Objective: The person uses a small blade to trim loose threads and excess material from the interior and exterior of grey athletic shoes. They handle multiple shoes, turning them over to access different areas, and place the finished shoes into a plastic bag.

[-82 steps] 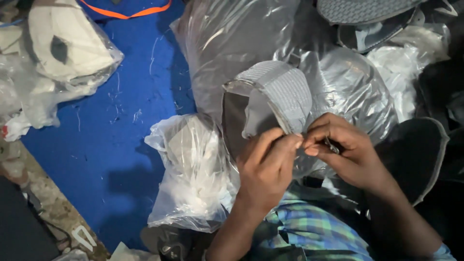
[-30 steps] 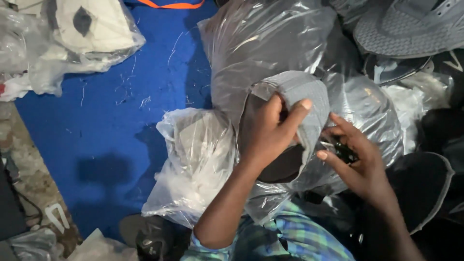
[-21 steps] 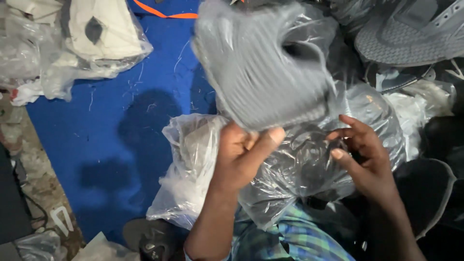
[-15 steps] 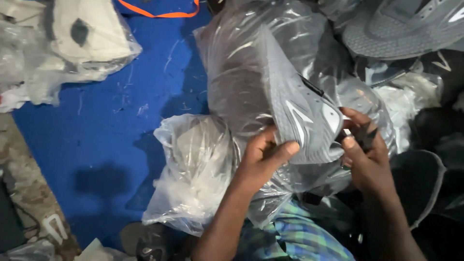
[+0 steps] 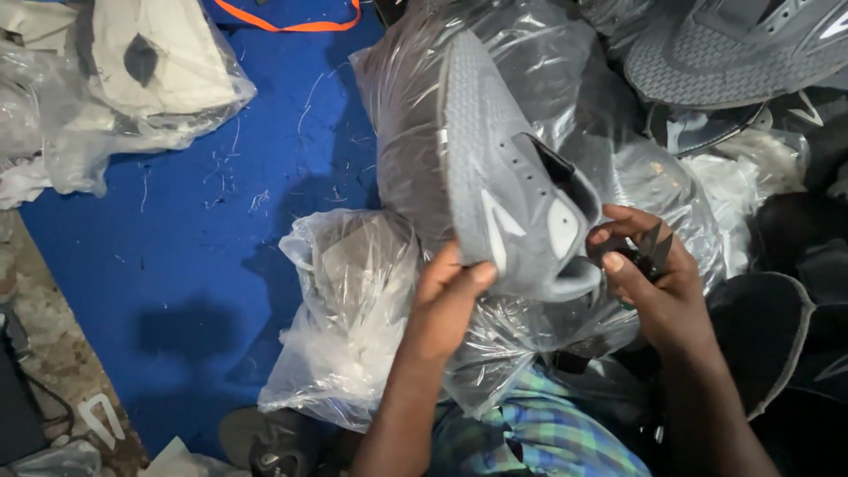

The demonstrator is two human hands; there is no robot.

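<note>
Grey knit shoe upper [image 5: 508,177] with white side patches stands upright over crinkled clear plastic bags [image 5: 353,327], left hand [image 5: 446,300] pinching its lower edge, right hand [image 5: 658,283] clenched around small dark snips [image 5: 655,250]; beyond lies blue mat [image 5: 177,238].

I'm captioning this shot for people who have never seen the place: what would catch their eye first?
First, the grey shoe upper held up at centre, the left hand gripping its lower edge and the right hand, holding a small dark tool, at its heel end. Behind and below it bulge clear plastic bags stuffed with more pieces. To the left spreads a bright blue mat speckled with thread scraps.
</note>
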